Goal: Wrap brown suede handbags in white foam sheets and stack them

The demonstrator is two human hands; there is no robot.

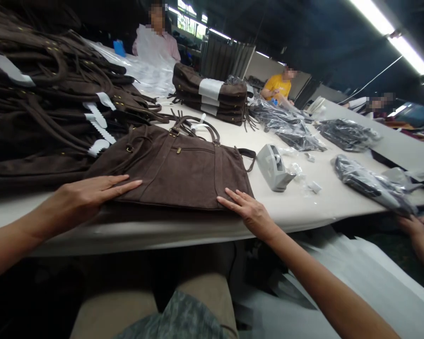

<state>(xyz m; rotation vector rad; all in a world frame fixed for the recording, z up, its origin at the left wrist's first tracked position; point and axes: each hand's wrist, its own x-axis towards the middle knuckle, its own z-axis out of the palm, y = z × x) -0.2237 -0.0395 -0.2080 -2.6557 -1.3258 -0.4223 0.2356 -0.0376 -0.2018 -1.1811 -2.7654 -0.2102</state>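
A dark brown handbag [183, 174] with two loop handles and a zipped front pocket lies flat at the near edge of the table. My left hand [88, 195] rests on its lower left part, fingers stretched out. On the lower right corner lies my right hand [247, 209], its fingers spread against the fabric. Neither hand grips anything. White paper wraps part of the bag's handles at the back. Just right of the bag stands a grey tape dispenser [273, 167].
A tall pile of brown bags [38, 108] rises at the left. Stacked bags with paper bands [210, 96] sit farther back. Plastic-wrapped bags [286, 125] cover the right side of the white table [304, 205]. A co-worker's hands [415, 226] touch a wrapped bag [367, 181]. Other people stand beyond.
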